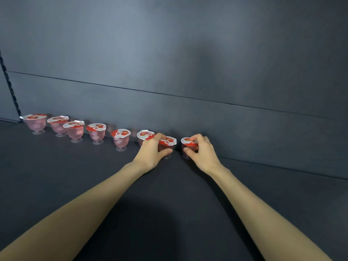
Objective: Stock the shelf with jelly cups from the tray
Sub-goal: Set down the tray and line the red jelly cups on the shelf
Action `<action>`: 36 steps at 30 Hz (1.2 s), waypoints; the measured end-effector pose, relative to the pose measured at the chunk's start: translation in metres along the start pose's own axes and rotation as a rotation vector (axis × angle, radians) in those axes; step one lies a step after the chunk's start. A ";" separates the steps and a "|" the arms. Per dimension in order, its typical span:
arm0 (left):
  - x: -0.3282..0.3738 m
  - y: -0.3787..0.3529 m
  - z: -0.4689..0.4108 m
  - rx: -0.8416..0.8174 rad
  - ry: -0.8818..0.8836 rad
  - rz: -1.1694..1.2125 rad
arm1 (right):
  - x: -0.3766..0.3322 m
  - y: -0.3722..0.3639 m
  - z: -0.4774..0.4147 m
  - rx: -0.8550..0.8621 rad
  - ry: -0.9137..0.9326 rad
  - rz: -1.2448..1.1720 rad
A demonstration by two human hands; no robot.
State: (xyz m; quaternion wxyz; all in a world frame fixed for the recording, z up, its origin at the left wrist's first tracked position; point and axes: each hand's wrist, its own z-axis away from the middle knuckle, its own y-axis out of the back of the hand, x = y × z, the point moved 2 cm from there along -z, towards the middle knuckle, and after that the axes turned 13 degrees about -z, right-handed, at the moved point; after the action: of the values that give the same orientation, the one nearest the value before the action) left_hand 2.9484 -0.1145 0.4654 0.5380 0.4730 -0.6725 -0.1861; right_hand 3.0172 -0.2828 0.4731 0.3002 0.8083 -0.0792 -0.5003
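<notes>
The left hand curled round a jelly cup, thumb against its side and fingers over its lid. The right hand gripped the end cup just beside it in the same way. Both cups stood on the dark shelf near the back panel. To the left, six more cups stood upright in a row along that panel.
</notes>
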 end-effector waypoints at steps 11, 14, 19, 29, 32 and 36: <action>0.002 0.007 -0.001 -0.149 -0.015 -0.110 | -0.013 0.005 0.009 -0.056 -0.067 0.201; 0.005 0.016 0.004 -0.177 -0.039 -0.215 | -0.020 0.011 0.012 -0.087 -0.067 0.266; 0.015 0.043 0.024 -0.143 -0.084 -0.390 | -0.045 0.022 0.026 -0.062 -0.024 0.320; 0.021 0.139 0.138 -0.022 -0.297 -0.501 | -0.137 0.013 0.147 0.081 0.032 0.371; 0.012 0.165 0.188 -0.012 -0.372 -0.549 | -0.164 -0.005 0.197 0.101 0.031 0.361; -0.001 0.190 0.250 -0.013 -0.372 -0.558 | -0.197 -0.031 0.257 0.085 0.026 0.359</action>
State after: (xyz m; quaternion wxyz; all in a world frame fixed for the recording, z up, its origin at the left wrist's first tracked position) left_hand 2.6409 -0.0863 0.5213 0.3372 0.5934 -0.6025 -0.4137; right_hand 2.6962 -0.2774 0.5232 0.3511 0.7995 -0.2394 -0.4244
